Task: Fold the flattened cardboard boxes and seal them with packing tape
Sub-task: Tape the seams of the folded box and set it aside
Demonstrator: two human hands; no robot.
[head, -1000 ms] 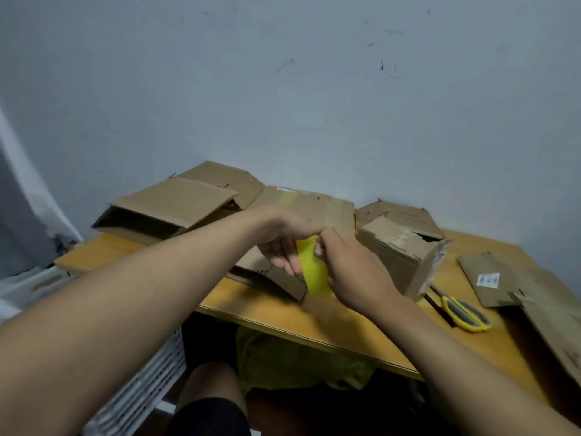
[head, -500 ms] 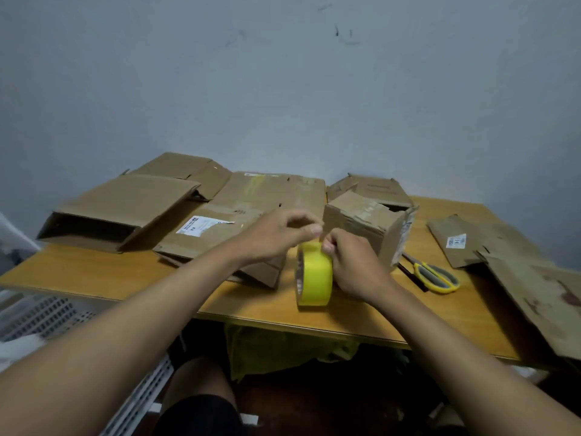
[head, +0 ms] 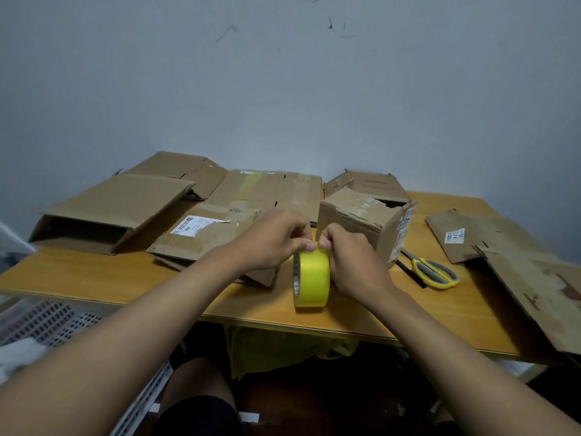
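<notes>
**Both hands on the tape roll at the counter's near edge**

I see my fingers [head: 311, 246] meeting on top of the yellow tape roll [head: 312, 280]. The left hand [head: 273, 237] pinches at the roll's upper rim with thumb and curled fingertips, and the right hand [head: 352, 262] grips the roll from its right side, its fingertips curled onto the same top edge. Whether a free tape end is lifted, I cannot tell.

The roll stands on edge on the wooden counter [head: 94, 275], close to the near edge. Just behind the roll and to its right sits a small folded box [head: 367, 221], its top flaps partly apart. Right of the roll lie yellow-handled scissors [head: 432, 272], and further right flattened cardboard [head: 515, 256] overhangs the counter. Left of the roll lies a flattened box with a white label [head: 201, 237]; further left a larger box [head: 107, 212] lies on its side, open toward me.

Behind everything rises a plain grey-blue wall [head: 283, 89] with a few dark scuffs. Below the counter, left of the roll, is a white perforated crate [head: 47, 319].
</notes>
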